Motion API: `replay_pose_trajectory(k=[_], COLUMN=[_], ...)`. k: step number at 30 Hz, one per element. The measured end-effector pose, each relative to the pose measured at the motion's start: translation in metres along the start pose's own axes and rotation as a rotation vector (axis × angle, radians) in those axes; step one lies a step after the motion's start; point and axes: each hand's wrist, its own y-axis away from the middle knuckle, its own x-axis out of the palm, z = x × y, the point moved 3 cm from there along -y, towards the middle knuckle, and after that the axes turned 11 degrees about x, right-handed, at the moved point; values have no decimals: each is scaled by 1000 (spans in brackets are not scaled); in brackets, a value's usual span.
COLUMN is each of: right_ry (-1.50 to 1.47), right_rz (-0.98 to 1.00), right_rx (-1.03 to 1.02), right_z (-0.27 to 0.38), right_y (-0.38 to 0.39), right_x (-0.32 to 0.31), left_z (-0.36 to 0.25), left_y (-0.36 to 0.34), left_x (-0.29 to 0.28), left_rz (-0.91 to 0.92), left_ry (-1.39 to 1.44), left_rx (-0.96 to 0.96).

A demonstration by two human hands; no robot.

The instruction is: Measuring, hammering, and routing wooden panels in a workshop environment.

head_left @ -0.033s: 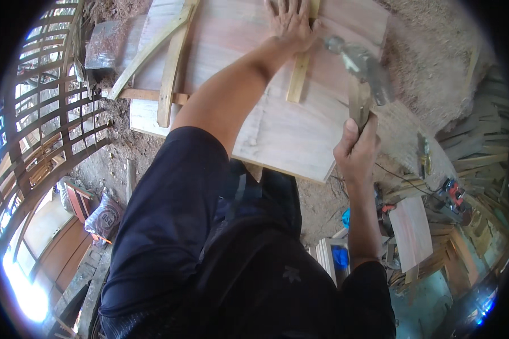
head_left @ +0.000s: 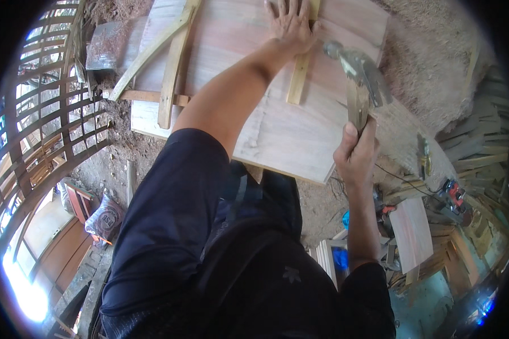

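Note:
My right hand [head_left: 356,148] is closed around the handle of a claw hammer [head_left: 363,76], held up over the right part of a pale wooden panel [head_left: 288,135]. The hammer's striking face points left, toward my other hand, and its claw points right. Farther off, my left hand [head_left: 291,31] lies flat with fingers spread, on the panel and against a narrow wood strip [head_left: 298,79]. Its fingertips reach the top edge of the picture. Whether a nail is under the hand cannot be seen.
Two more wood strips [head_left: 174,68] cross the panel's left part. A slatted bamboo fence [head_left: 68,93] stands at left, a stuffed sack [head_left: 103,217] below it. At right are a long board [head_left: 404,133], a red and black power tool [head_left: 452,195] and piled wood scraps [head_left: 486,152].
The hammer, blurred a moment ago, now shows more sharply, its head very slightly lower in the picture. My left hand stays in place on the panel.

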Motion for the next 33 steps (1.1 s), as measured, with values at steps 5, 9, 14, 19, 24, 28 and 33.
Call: replay_pose_trajectory(k=[5, 9, 14, 19, 24, 28, 33], right_ry=[7, 67, 250, 437, 359, 433, 443], right_rz=[-35, -103, -344, -394, -413, -362, -330], right_rx=[126, 255, 353, 576, 703, 612, 560], right_z=[-11, -43, -123, -181, -238, -263, -282], right_y=[43, 90, 121, 130, 109, 89, 74], right_x=[-22, -47, -72, -89, -84, -85, -82], left_z=[-9, 17, 34, 25, 11, 7, 18], left_y=[-9, -11, 49, 154, 224, 242, 222], left_x=[-29, -13, -53, -130, -161, -163, -148], left_rz=[254, 488, 29, 108, 178, 112, 119], left_ry=[220, 317, 283, 158, 49, 31, 44], left_rx=[-113, -211, 14, -107, -149, -78, -84])
